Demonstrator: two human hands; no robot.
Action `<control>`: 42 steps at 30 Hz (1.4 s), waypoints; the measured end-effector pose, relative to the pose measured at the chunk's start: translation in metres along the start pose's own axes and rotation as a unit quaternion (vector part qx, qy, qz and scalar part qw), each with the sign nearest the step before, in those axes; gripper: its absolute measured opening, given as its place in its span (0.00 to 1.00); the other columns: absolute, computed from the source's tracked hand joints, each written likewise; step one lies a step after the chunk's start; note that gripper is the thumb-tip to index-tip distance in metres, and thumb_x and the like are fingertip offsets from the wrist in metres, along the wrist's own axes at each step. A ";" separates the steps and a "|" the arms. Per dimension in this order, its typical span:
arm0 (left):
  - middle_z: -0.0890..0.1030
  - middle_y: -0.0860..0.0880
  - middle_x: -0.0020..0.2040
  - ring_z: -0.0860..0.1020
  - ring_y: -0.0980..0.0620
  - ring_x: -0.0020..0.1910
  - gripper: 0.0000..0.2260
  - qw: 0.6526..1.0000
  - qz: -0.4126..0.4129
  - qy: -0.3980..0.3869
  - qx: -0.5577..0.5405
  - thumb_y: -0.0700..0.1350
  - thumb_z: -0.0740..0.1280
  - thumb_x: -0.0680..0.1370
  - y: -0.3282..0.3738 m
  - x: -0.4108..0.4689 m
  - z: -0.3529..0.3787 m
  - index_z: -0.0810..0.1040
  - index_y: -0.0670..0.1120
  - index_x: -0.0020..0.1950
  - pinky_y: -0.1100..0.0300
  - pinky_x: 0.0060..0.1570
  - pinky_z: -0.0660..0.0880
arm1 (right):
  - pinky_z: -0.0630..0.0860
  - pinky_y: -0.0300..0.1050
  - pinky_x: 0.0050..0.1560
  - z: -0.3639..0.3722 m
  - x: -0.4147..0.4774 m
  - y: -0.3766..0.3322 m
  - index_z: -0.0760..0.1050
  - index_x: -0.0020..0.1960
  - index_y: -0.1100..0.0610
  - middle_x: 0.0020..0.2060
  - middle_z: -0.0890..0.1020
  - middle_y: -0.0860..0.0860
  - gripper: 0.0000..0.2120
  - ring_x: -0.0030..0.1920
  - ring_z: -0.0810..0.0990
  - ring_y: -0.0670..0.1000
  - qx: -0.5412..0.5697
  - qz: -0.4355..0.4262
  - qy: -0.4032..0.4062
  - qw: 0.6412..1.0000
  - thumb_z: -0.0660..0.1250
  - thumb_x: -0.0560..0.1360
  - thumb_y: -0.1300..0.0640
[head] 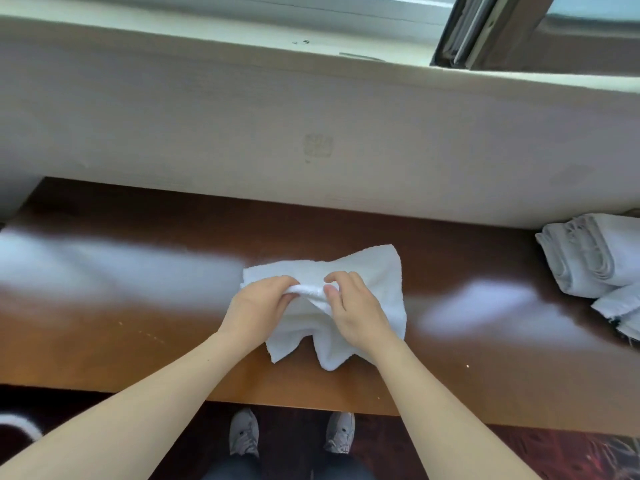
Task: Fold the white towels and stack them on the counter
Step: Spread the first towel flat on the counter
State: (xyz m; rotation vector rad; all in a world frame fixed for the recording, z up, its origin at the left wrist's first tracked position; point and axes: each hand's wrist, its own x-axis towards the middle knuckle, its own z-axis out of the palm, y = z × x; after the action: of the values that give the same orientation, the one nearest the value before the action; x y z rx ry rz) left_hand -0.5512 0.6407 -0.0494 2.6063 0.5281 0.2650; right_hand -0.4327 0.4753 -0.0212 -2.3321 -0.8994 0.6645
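Nearest, at six o'clock of the view, a pair of grey shoes (244,433) stands on dark patterned floor just under the counter's front edge. Above them the two hands meet over a white towel (374,275) that lies rumpled on the brown counter (138,306), near its front and about at the middle of the view.

The left hand (258,308) has its fingers curled round a bunched ridge of the cloth. The right hand (358,313) pinches that same ridge between thumb and fingers, at three o'clock of the left and nearly touching it. The towel's loose corners hang toward six o'clock, uneven.

The step in hand looks like gathering an edge to start a fold. To do it well, the hands should slide apart along that edge, toward nine and three o'clock, until each holds a corner. Then pull the cloth taut and flat, lay corner on corner, and smooth the crease against the counter. Folding from a bunched middle would likely leave a lumpy, skewed square.

At three o'clock of the towel, well apart, folded towels (595,258) are piled against the pale wall (242,133). Farthest, at one o'clock, a window frame (485,29) shows.
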 end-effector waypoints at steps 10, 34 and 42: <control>0.78 0.57 0.36 0.77 0.57 0.35 0.17 0.976 0.147 0.154 0.045 0.62 0.59 0.80 0.010 0.031 -0.071 0.80 0.53 0.44 0.60 0.28 0.72 | 0.68 0.46 0.39 -0.031 0.000 -0.004 0.69 0.60 0.46 0.46 0.74 0.44 0.19 0.48 0.73 0.51 -0.148 0.006 0.106 0.983 0.63 0.73 0.63; 0.75 0.51 0.36 0.72 0.48 0.37 0.12 0.952 -0.094 0.289 -0.018 0.54 0.67 0.80 -0.047 0.030 -0.157 0.83 0.46 0.48 0.57 0.38 0.67 | 0.67 0.46 0.42 -0.073 -0.001 0.013 0.69 0.63 0.51 0.54 0.79 0.51 0.21 0.46 0.74 0.57 -0.139 0.163 0.226 0.950 0.58 0.73 0.66; 0.67 0.43 0.32 0.67 0.41 0.36 0.23 0.900 -0.245 0.324 -0.156 0.59 0.61 0.82 -0.087 0.019 -0.164 0.71 0.40 0.39 0.51 0.37 0.63 | 0.71 0.47 0.43 -0.084 -0.016 0.029 0.73 0.60 0.53 0.51 0.81 0.57 0.18 0.46 0.76 0.60 -0.138 0.235 0.251 0.929 0.59 0.74 0.66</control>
State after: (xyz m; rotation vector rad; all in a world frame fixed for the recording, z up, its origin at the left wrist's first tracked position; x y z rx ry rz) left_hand -0.6065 0.7856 0.0541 1.9433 1.2252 0.9669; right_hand -0.3790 0.4194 0.0252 -2.8096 -0.2055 0.0874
